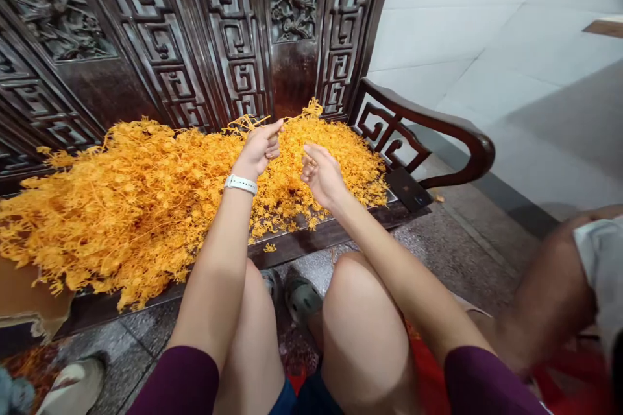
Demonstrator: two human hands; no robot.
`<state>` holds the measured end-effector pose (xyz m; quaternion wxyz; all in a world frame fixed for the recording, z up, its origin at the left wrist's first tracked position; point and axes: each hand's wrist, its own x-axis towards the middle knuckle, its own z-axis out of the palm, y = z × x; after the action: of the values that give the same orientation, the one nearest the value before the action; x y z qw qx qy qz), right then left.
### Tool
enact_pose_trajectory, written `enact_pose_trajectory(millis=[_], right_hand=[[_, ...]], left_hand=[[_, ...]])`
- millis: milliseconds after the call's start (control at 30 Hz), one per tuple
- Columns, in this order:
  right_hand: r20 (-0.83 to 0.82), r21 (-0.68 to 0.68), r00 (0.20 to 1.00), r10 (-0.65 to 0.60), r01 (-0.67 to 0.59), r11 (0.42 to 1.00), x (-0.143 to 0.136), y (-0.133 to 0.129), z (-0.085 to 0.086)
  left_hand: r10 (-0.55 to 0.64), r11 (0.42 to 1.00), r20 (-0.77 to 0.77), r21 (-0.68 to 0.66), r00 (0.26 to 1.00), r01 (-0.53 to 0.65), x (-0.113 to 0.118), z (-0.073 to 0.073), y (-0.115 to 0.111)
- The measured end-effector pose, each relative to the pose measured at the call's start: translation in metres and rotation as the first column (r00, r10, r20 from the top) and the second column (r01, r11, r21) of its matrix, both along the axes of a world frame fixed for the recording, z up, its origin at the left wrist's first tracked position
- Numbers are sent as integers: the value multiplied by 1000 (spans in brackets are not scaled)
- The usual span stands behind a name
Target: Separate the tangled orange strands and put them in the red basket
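Note:
A large heap of orange-yellow, spidery plastic-looking pieces (131,207), many on thin stems, covers the seat of a dark carved wooden bench (302,240). Above the heap's middle, my left hand (263,146) is closed, index finger and thumb pinched together. A stringy orange strand (243,122) shows behind it, and another tuft (311,107) stands beyond the fingertips; whether these are one held piece I cannot tell. My right hand (322,175) hovers to the right, apart from the left, fingers curled toward the thumb. What it holds, if anything, is too small to make out.
A black phone-like slab (407,189) lies at the seat's right end beside the curved armrest (467,142). Torn cardboard (34,292) is at the lower left. Another person's arm or leg (545,285) is close on my right. One loose piece (269,248) lies on the front edge.

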<state>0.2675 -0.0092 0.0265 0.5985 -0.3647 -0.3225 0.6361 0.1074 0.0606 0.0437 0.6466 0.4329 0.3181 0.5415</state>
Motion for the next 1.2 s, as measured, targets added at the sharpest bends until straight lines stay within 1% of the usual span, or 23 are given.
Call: enact_pose_trajectory(millis=[67,133,233,300,367,433,467,500,533,567,600,633,667,700,733,800,833,867,900,967,1033,1100,1200], right_hand=[[48,67,998,-29,26,997,-1,-2,0],[53,83,997,-48,44,996,0,-3,0],[36,119,998,-54,49,992,4,-1,0],[60,161,998,14,-24,987,6,0,-1],[117,186,985,124,-144,972,7,-1,-1],[180,221,959,218,-256,941,6,-6,-2],[231,247,932,281,-335,909,4,-10,-2],[300,265,880,369,-448,854,2,-15,-1],[386,263,789,478,-590,763,0,-22,-1],[474,234,656,587,-736,635,-3,-30,1],[544,184,501,674,-854,486,-6,-38,3],[580,139,371,726,-922,360,-8,-45,6],[583,126,311,750,-947,294,-10,-50,9],[555,153,344,758,-937,314,-11,-54,13],[488,203,452,747,-891,406,-10,-54,17],[228,270,749,622,-663,699,-5,-47,23],[69,249,858,509,-509,824,0,-40,25],[-71,189,917,393,-375,908,5,-33,25],[-174,103,941,291,-277,955,10,-25,24],[-262,-75,954,144,-169,983,19,-12,18],[-234,-167,970,71,-112,980,23,-5,11],[-143,-127,989,35,-53,990,22,-3,6],[-10,8,999,-34,34,999,18,-5,4]], left_hand=[[-103,994,-42,-26,994,102,5,0,-4],[-186,982,-67,-55,980,182,9,0,-7],[-222,972,23,-72,975,224,17,2,-11],[-145,984,119,-89,982,156,24,5,-12],[-9,990,166,-136,986,32,32,6,-11],[115,977,185,-196,976,-78,36,6,-9],[166,965,198,-233,966,-118,35,6,-8],[212,951,218,-272,953,-150,32,5,-6],[254,934,237,-311,938,-174,28,3,-3],[287,919,253,-346,924,-191,21,1,-1],[312,905,262,-375,913,-201,14,-1,2],[325,895,265,-396,908,-205,6,-4,4],[326,891,266,-407,907,-201,0,-6,6],[314,892,267,-410,911,-188,-6,-8,8],[298,896,265,-408,917,-173,-10,-10,8],[263,908,253,-391,931,-151,-13,-11,8],[245,916,245,-377,938,-140,-12,-10,6],[227,922,239,-364,944,-129,-10,-9,4],[212,928,235,-354,949,-120,-8,-7,2],[189,935,234,-340,954,-102,-3,-4,-1],[154,941,223,-332,962,-74,2,0,-4],[85,947,176,-321,981,-24,7,1,-6],[-37,949,66,-310,997,56,13,2,-9]])
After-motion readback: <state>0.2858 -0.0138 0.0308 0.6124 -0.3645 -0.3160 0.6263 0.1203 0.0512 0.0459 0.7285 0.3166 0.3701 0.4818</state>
